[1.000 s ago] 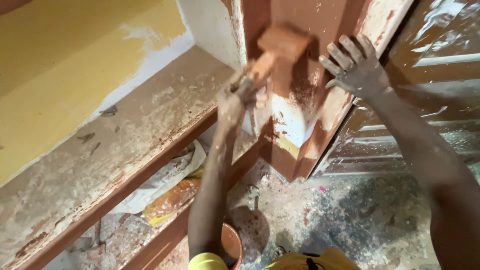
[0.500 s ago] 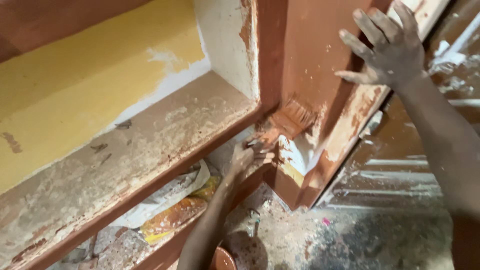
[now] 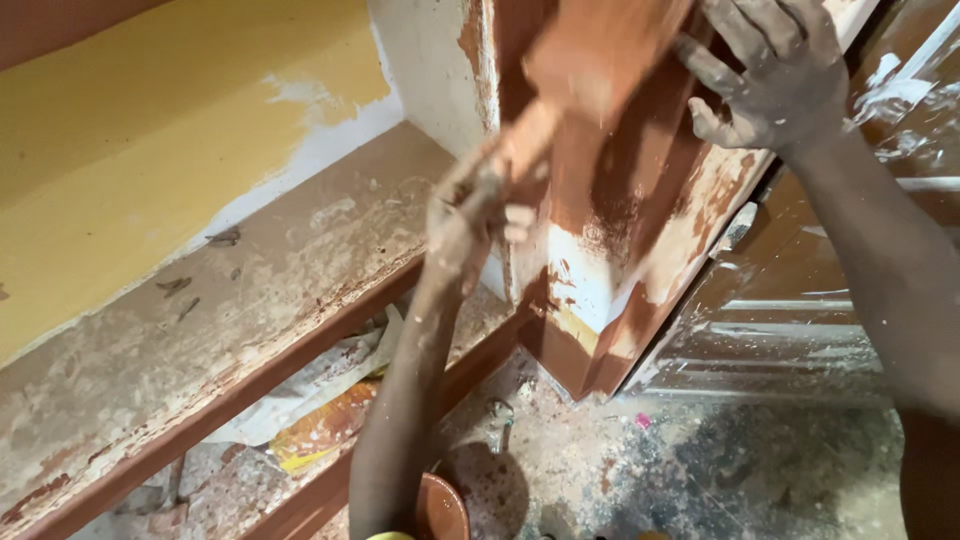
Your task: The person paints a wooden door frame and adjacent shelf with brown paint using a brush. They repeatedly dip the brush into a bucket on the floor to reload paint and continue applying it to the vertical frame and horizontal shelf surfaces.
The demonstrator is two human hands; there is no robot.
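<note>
Against the reddish-brown post [image 3: 610, 230] we see our left hand [image 3: 470, 215] closed around the handle of a wide paintbrush [image 3: 590, 60], its grip tight, the paint-laden bristles blurred and lying on the upper face of the post. Our right hand [image 3: 770, 70] is spread open higher up, fingers [image 3: 705, 65] splayed, palm pressed flat on the post's right side and holding nothing. Lower on the post, bare white and yellow patches show through the brown coat. Left of it runs a dusty, paint-flecked ledge [image 3: 250, 300] below a yellow wall [image 3: 150, 150]. Down on the speckled floor [image 3: 700, 470], just beside our left forearm, sits a small round pot [image 3: 445, 505] stained brown, only partly in view.
</note>
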